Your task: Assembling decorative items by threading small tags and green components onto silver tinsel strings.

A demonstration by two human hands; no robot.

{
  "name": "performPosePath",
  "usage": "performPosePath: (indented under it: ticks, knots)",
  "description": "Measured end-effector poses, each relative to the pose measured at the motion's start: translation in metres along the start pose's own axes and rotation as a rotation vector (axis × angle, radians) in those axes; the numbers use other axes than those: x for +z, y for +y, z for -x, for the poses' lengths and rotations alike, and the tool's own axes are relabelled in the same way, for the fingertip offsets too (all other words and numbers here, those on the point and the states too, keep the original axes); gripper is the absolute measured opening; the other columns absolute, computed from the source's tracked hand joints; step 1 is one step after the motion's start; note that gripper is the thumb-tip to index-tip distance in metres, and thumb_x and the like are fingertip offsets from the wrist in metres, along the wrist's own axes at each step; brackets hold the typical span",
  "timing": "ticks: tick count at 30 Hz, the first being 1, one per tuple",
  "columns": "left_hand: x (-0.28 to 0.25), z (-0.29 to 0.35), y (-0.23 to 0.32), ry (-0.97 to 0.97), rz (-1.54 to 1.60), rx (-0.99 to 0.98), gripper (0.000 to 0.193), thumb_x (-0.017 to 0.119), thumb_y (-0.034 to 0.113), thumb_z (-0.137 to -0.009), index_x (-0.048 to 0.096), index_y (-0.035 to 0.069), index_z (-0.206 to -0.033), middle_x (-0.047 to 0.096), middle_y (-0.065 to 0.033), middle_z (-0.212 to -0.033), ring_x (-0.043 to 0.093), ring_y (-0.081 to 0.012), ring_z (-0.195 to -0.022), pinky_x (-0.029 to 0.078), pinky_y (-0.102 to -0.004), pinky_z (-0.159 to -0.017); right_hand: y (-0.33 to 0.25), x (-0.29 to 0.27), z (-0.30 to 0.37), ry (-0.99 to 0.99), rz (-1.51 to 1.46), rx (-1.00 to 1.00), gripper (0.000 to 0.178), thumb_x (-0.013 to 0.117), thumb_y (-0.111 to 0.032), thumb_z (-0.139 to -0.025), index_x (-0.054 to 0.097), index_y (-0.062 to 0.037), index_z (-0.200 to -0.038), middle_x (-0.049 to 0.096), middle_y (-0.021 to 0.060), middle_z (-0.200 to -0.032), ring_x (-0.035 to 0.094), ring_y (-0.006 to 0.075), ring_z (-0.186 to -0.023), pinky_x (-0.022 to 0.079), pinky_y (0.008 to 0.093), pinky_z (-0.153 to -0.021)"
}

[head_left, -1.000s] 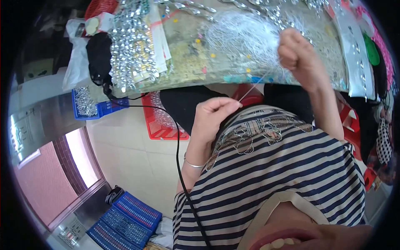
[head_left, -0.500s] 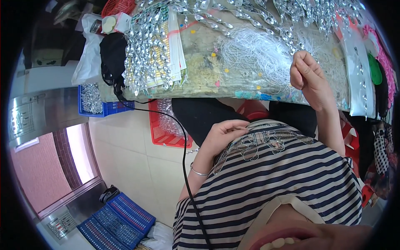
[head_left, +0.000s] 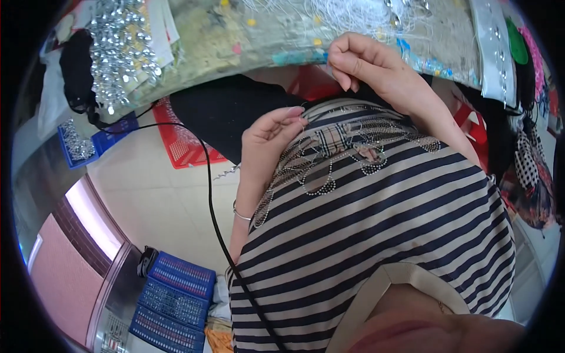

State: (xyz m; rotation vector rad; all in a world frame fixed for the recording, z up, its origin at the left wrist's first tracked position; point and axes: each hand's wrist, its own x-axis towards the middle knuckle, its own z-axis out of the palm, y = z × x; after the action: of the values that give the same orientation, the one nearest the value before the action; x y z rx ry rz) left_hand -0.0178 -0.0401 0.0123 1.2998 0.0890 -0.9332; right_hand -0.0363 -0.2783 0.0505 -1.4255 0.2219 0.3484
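Note:
In front of my striped shirt, my left hand [head_left: 268,138] is closed, with thumb and forefinger pinched at the tips. Whatever sits in that pinch is too small to make out. My right hand [head_left: 371,65] is at the table's near edge, thumb and forefinger pressed together and the other fingers curled. Nothing I can name shows between them. Beyond it, a loose heap of white thread [head_left: 359,15] lies on the worn table [head_left: 265,38]. Shiny silver twisted strands [head_left: 120,53] hang over the table's left side.
A black cable [head_left: 210,176] runs down along my left arm. Below the table are a blue basket [head_left: 109,140] and a red basket [head_left: 176,144] holding silver pieces. Blue trays [head_left: 173,300] lie on the floor. A clear plastic strip [head_left: 496,65] hangs at the right edge.
My right hand has come down and left from over the thread to the table's edge, nearer my left hand. The view has shifted, and less of the tabletop shows.

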Motion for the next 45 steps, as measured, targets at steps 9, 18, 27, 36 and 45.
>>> performPosePath:
  ticks: [9, 18, 27, 36, 45]
  knots:
    - [0.002, 0.002, -0.001, 0.042, 0.087, -0.036, 0.026, 0.060, -0.001, -0.086, 0.059, -0.003, -0.112, 0.066, -0.0097, -0.096, 0.062, -0.0109, -0.086, 0.049, -0.0213, -0.080, 0.043, 0.005, -0.001, -0.145, 0.158, 0.117, 0.022, 0.051, -0.022, -0.094, 0.060, -0.0046, -0.104, 0.061, 0.0004, -0.080, 0.055, 0.0070, -0.076, 0.045, 0.0211, -0.071]
    - [0.001, 0.006, -0.006, 0.028, 0.127, 0.018, 0.025, 0.060, -0.002, -0.085, 0.059, -0.003, -0.110, 0.066, -0.0104, -0.095, 0.063, -0.0130, -0.088, 0.050, -0.0228, -0.080, 0.057, 0.027, -0.021, -0.187, 0.504, -0.093, 0.025, 0.061, -0.018, -0.086, 0.063, -0.0046, -0.107, 0.064, 0.0111, -0.097, 0.061, 0.0177, -0.085, 0.048, 0.0270, -0.078]
    - [-0.001, 0.007, 0.000, 0.082, 0.180, 0.005, 0.022, 0.060, -0.003, -0.085, 0.060, -0.003, -0.107, 0.067, -0.0108, -0.092, 0.064, -0.0130, -0.085, 0.050, -0.0219, -0.078, 0.038, 0.014, -0.016, -0.218, 0.372, 0.068, 0.017, 0.061, -0.018, -0.088, 0.067, -0.0036, -0.095, 0.065, 0.0048, -0.087, 0.060, 0.0118, -0.082, 0.048, 0.0245, -0.077]
    - [0.005, 0.000, 0.004, 0.009, 0.110, -0.029, 0.022, 0.059, -0.001, -0.086, 0.060, -0.002, -0.108, 0.067, -0.0093, -0.091, 0.062, -0.0106, -0.083, 0.049, -0.0211, -0.076, 0.012, 0.001, -0.007, -0.082, 0.074, 0.090, 0.015, 0.064, -0.013, -0.086, 0.069, -0.0009, -0.094, 0.068, 0.0046, -0.084, 0.063, 0.0090, -0.079, 0.050, 0.0212, -0.075]
    - [0.006, -0.001, 0.007, 0.010, -0.022, -0.041, 0.022, 0.059, 0.002, -0.087, 0.061, -0.001, -0.109, 0.067, -0.0088, -0.091, 0.061, -0.0092, -0.083, 0.049, -0.0206, -0.077, 0.013, -0.004, -0.011, -0.063, -0.046, 0.072, 0.016, 0.063, -0.014, -0.087, 0.069, -0.0023, -0.096, 0.069, 0.0058, -0.086, 0.064, 0.0108, -0.079, 0.050, 0.0223, -0.076]
